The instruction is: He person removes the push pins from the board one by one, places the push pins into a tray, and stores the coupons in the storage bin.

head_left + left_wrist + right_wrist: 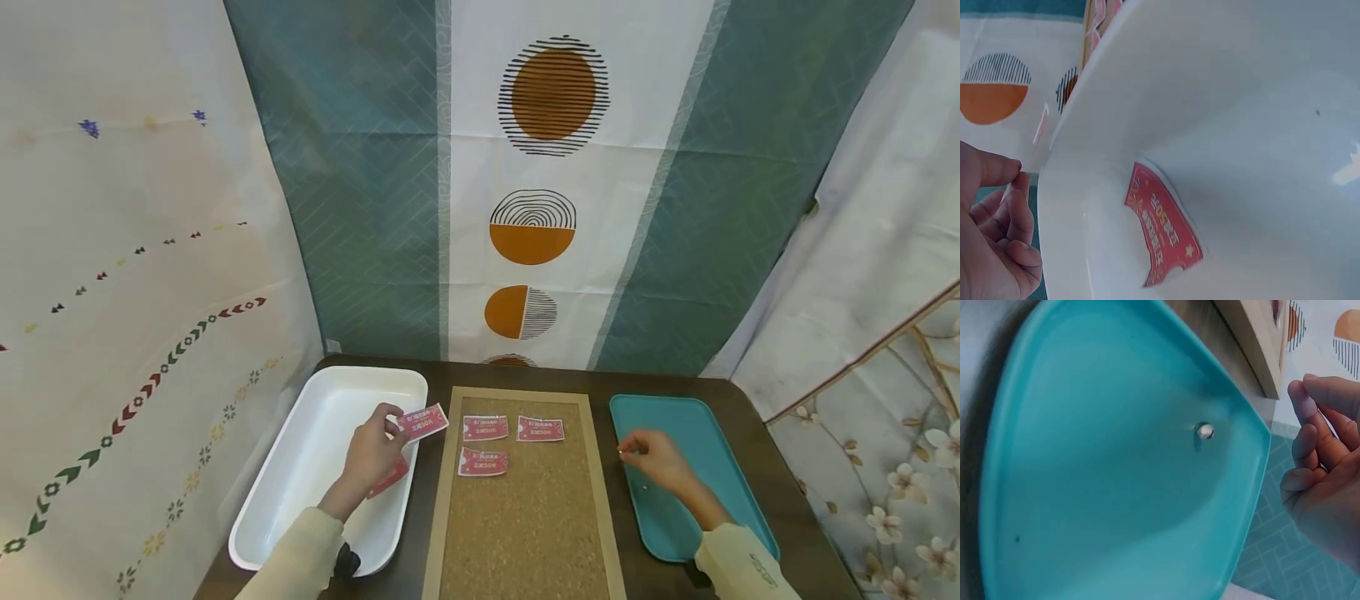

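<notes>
My left hand (375, 450) pinches a red-and-white paper coupon (424, 422) by its left end, over the right rim of the white tray (300, 467). Another red coupon (1163, 228) lies in that tray, curled against its wall. On the cork board (525, 525), three similar coupons sit near the top, one of them the upper right coupon (540, 429). My right hand (660, 462) is above the left edge of the teal tray (675, 533), with thumb and forefinger pinching a tiny shiny thumbtack (620, 452), mostly hidden by the fingertips. One more metal thumbtack (1204, 430) lies in the teal tray.
Both trays and the wood-framed board stand on a dark brown table (585, 382), the board between the trays. Behind hangs a green and white patterned curtain (517, 175). Pale printed cloths hang at the left and right sides.
</notes>
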A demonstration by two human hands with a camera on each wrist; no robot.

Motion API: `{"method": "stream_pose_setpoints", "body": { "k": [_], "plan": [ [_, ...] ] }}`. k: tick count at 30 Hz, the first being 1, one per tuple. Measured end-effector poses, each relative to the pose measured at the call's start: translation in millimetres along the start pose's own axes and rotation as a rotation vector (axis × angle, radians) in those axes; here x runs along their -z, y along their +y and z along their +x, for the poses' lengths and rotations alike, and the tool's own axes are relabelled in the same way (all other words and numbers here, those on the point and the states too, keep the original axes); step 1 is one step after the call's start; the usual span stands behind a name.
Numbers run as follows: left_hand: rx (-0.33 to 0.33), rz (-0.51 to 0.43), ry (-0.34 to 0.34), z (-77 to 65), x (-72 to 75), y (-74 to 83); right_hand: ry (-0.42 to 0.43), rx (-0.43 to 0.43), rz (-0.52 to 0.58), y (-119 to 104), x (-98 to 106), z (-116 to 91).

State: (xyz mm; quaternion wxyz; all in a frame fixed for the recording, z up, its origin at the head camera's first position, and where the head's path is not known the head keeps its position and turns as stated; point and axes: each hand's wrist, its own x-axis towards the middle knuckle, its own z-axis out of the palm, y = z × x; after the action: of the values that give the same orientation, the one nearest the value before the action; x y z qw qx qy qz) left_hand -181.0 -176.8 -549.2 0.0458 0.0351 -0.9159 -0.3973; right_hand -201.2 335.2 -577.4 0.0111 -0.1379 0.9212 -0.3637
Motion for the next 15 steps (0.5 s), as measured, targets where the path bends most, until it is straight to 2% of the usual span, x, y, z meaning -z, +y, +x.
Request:
{"method": "stream_pose_setpoints", "body": {
  "k": [4, 7, 15],
  "plan": [
    [-0.007, 0.016, -0.014, 5.6, 4.3, 0.0, 0.045, -0.03, 0.004, 4, 7, -10],
    [0.014, 0.031, -0.014, 6.1, 8.5, -4.1, 0.05, -0.045, -0.005, 6, 11, -13],
    [0.072, 0.041, -0.029, -3.7, 29.6, -31.8, 0.037, -0.064, -0.036, 10, 9, -8]
  ]
}}
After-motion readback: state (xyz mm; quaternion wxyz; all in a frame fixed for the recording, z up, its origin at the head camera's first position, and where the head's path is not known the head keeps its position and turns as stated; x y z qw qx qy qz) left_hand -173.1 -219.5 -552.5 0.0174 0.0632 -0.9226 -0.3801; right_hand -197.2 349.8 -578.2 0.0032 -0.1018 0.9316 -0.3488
